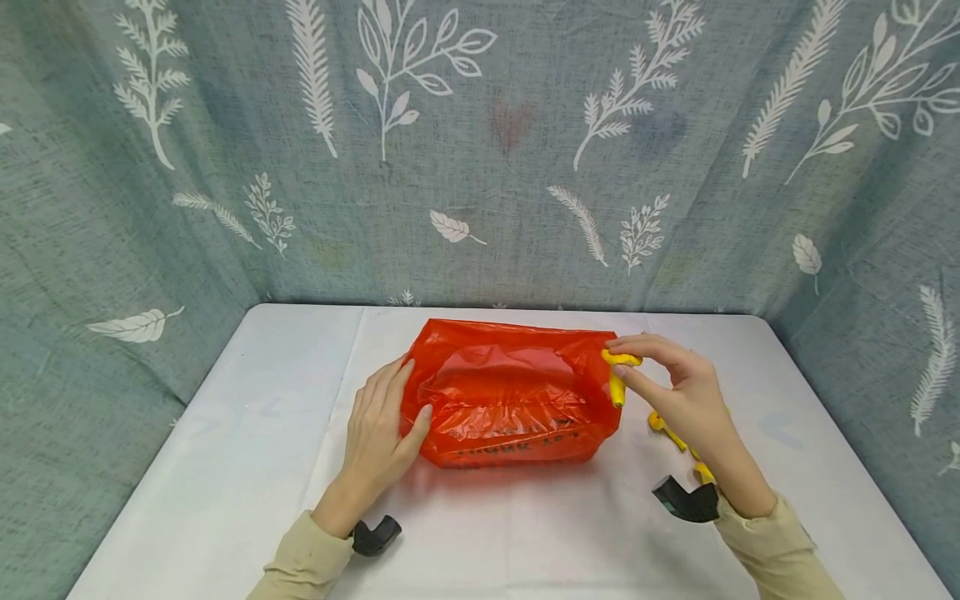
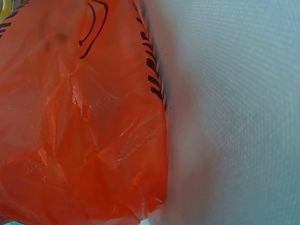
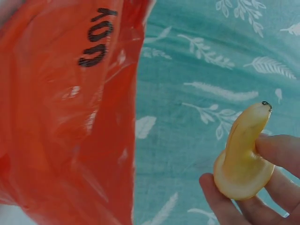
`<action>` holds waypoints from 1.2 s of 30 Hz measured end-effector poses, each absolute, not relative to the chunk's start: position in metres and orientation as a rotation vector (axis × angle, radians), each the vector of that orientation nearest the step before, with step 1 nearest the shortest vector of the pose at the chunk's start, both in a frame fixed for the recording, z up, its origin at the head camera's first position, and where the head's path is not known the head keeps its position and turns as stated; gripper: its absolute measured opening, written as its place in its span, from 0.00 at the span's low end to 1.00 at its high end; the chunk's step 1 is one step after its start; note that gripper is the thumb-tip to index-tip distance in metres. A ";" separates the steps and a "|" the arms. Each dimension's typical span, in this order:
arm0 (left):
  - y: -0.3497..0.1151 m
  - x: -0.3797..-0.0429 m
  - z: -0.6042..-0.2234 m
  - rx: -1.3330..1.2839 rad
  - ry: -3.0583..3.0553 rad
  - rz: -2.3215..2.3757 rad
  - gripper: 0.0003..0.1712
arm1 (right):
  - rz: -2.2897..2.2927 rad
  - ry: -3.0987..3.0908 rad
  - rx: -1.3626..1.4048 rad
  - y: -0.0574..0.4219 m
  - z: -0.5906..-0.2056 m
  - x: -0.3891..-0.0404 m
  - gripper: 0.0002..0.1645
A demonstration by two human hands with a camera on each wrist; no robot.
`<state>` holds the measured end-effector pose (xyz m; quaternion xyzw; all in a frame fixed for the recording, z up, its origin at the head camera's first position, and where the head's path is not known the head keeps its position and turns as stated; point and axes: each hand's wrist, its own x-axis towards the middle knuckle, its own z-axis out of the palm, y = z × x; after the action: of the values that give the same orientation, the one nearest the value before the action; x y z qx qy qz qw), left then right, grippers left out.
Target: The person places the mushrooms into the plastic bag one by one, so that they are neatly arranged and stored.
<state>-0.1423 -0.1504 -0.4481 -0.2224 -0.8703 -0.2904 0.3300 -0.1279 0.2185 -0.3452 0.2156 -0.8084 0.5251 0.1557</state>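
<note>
Yellow piece (image 3: 243, 157): pinched in the right hand (image 1: 686, 396), near the red bag (image 1: 517, 452).
Left hand (image 1: 380, 421): loosely spread, touching the bag's left side.
White table (image 1: 225, 442): I see the bag and more yellow pieces (image 1: 657, 422) there.

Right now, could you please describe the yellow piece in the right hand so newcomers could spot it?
On the white table sits the red bag. At its right side, the right hand pinches the yellow piece; other yellow pieces lie on the table.
</note>
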 end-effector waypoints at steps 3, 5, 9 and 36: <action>-0.150 -0.142 -0.448 -0.583 -2.270 -0.750 0.37 | 1.491 -2.310 0.627 0.215 -0.341 -0.131 0.16; -0.150 -0.142 -0.447 -0.587 -2.266 -0.745 0.37 | 1.490 -2.305 0.631 0.213 -0.338 -0.133 0.16; -0.149 -0.141 -0.447 -0.586 -2.269 -0.741 0.37 | 1.474 -2.316 0.639 0.208 -0.332 -0.139 0.16; -0.148 -0.141 -0.447 -0.583 -2.262 -0.740 0.37 | 1.526 -2.438 0.700 0.169 -0.303 -0.187 0.10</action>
<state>-0.1411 -0.1485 -0.4472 -0.2239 -0.8685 -0.2843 0.3387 -0.1873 0.1687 -0.3026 0.2357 -0.8202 0.5134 0.0906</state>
